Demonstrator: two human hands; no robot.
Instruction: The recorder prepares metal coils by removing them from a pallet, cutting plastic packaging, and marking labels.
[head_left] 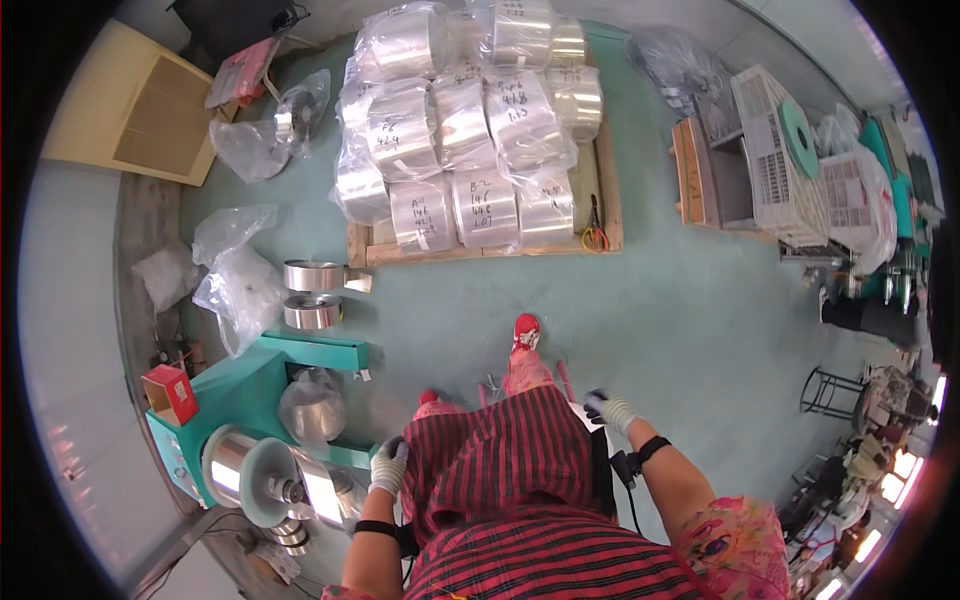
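Note:
My left hand (388,466), in a pale knitted glove with dark fingertips, lies against the side of my red-and-black striped apron (500,440). Its fingers are stretched out and nothing shows in them. On the other side, my right hand (612,411) wears the same kind of glove and hangs a little away from the apron, beside a white edge partly hidden by the cloth. Its fingers look loosely apart, with no held thing visible. Closest to the left hand is a teal machine (235,385) carrying a large shiny reel (232,465) and a round flange (270,482).
Ahead, a wooden pallet (480,254) bears several wrapped silvery rolls (485,205) and orange-handled scissors (594,238). Two bare metal rolls (313,312) stand on the floor at left, near crumpled plastic film (240,285). White crates (780,165) and a black stool frame (832,392) are at right.

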